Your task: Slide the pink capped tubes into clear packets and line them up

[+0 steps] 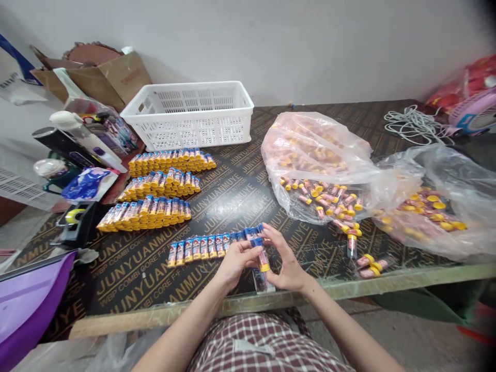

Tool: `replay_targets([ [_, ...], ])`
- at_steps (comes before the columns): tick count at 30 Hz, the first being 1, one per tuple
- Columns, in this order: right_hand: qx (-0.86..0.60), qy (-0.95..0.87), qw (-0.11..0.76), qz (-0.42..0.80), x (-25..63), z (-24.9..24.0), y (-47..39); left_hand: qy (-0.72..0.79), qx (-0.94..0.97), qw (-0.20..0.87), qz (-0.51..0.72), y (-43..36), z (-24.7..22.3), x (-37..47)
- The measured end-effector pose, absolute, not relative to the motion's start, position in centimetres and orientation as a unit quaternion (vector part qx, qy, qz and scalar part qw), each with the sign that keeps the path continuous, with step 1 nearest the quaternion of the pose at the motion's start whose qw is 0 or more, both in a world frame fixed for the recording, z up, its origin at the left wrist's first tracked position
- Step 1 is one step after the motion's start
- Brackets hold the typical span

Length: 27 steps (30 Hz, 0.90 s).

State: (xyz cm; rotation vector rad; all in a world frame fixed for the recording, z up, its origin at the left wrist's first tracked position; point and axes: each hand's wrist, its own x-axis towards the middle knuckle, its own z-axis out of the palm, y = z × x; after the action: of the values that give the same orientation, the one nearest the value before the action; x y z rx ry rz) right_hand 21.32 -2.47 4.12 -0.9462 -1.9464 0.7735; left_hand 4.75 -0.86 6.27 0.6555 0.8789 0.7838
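Between my two hands is a small labelled tube [264, 257] with a blue top and a yellow end, held tilted near the table's front edge. My left hand [237, 262] pinches it near the blue top with thumb and fingertips. My right hand [287, 264] curves around its other side, thumb by the yellow end and fingers near the top. Just beyond, a row of similar tubes [201, 247] stands side by side; its right end is partly hidden by my hands. Beneath the held tube lies a clear plastic piece [261, 281], mostly covered, whose kind I cannot make out.
Stacked tubes [145, 213] lie in several rows at left, before a white plastic basket [194, 121]. Plastic bags [318, 147] of yellow-ended tubes lie right, some tubes [372, 264] loose. A tape dispenser [77, 222], bottles [83, 137] and purple bin [34, 305] line the left.
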Motion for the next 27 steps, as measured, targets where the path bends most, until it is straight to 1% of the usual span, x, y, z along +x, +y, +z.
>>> replay_targets([
  [3, -0.356, -0.777, 0.400, 0.331, 21.5, 3.9, -2.6, 0.413, 0.303, 0.783, 0.354, -1.1, 6.2, 4.9],
  [12, -0.365, -0.743, 0.425, 0.366, 21.4, 3.1, -3.0, 0.417, 0.302, 0.788, 0.338, -1.5, 5.8, 5.1],
  [23, -0.360, -0.721, 0.442, 0.395, 21.1, 3.2, -3.2, 0.413, 0.297, 0.789, 0.345, -1.7, 5.9, 5.2],
  [27, -0.359, -0.703, 0.433, 0.434, 21.4, 3.2, -2.7, 0.423, 0.300, 0.778, 0.355, -1.1, 5.9, 4.9],
])
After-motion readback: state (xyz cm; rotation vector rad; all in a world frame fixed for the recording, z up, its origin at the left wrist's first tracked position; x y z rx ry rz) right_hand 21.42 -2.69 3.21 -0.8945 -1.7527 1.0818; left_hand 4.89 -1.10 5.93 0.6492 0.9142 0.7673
